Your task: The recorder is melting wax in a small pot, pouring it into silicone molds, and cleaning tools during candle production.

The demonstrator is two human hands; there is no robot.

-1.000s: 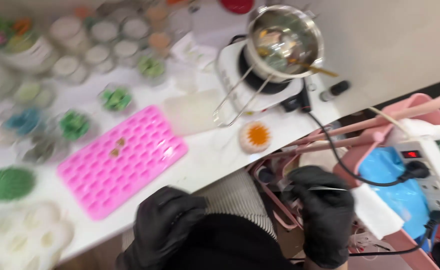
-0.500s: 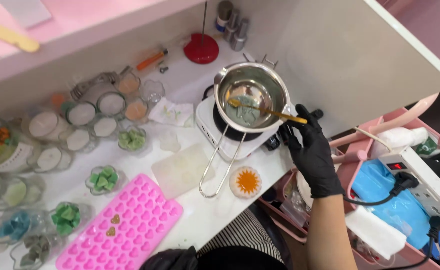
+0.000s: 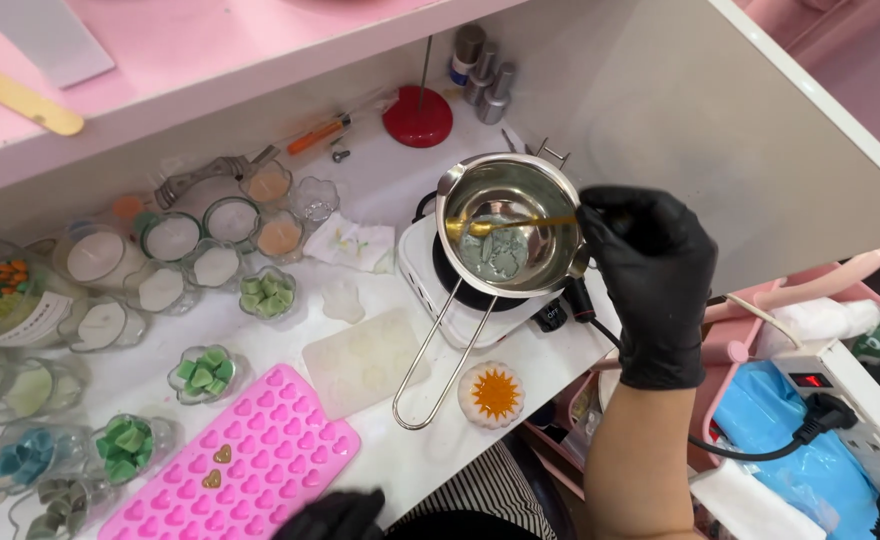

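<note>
My right hand (image 3: 650,270), in a black glove, grips a yellow stirring stick (image 3: 510,224) whose tip rests in the steel melting pot (image 3: 508,225). The pot sits on a small white hotplate (image 3: 430,275) on the white surface (image 3: 380,165). My left hand (image 3: 335,516) shows only partly at the bottom edge; I cannot tell its grip.

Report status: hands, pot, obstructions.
Right hand grips gold spoon in steel melting pot on white hotplate. Left hand idle at bottom edge. Nothing blocking.

Pink heart mould (image 3: 245,470) (front), candle jars (image 3: 170,236) behind.
</note>
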